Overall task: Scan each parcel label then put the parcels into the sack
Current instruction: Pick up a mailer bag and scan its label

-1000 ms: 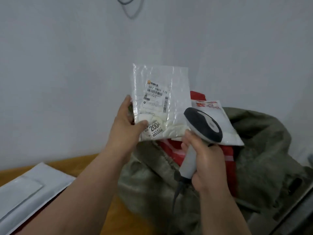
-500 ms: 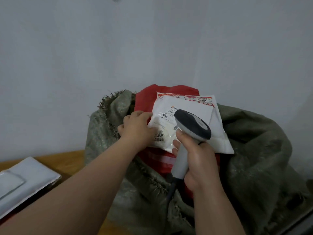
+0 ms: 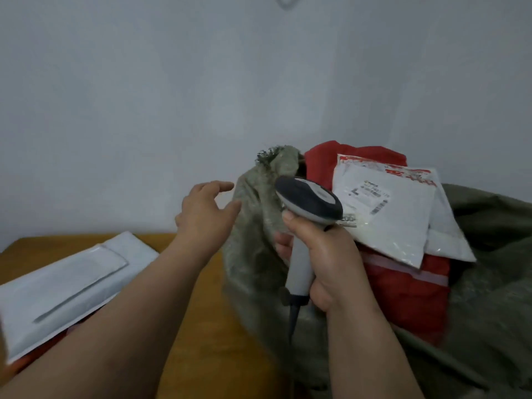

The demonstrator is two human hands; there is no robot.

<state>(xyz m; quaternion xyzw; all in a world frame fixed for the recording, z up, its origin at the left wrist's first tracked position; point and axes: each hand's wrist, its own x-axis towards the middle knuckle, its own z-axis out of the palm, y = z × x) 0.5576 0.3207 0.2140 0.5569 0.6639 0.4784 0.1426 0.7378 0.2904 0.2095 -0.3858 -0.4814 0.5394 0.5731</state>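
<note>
While right hand grips scanner, left hand fingers loosely spread, clear labelled parcel atop sack

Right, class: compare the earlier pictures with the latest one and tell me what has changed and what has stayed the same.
The left hand has let go of the clear parcel, which now lies in the sack on the red parcel. That hand has drawn back left, open and empty. The right hand still grips the scanner. The white mailer stays on the table.

Parcel-sorting room, sack, scanner, mailers
</note>
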